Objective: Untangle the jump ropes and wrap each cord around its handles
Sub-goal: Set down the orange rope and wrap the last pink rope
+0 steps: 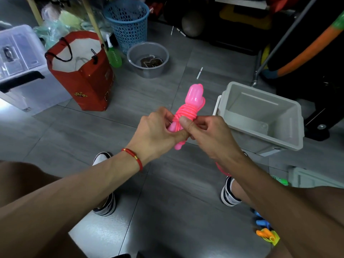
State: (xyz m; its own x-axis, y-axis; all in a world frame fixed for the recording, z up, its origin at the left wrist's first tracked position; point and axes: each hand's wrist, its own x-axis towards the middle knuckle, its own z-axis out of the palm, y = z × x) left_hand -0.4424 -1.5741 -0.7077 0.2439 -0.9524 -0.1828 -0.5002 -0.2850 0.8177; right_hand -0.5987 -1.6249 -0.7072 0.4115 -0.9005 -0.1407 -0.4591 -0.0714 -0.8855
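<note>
The glossy pink plastic jump-rope handles (193,96) are held upright over the grey tiled floor (158,97), just left of the empty grey plastic bin (290,140). The thin coral-pink cord (185,113) is already coiled round them in several turns. For a tidy wrap, each new turn should be laid snug beside the last under steady tension. The handles are clasped in the curled left hand (156,133); the cord is pinched by the right hand (208,135), thumb pressed onto the coils.
</note>
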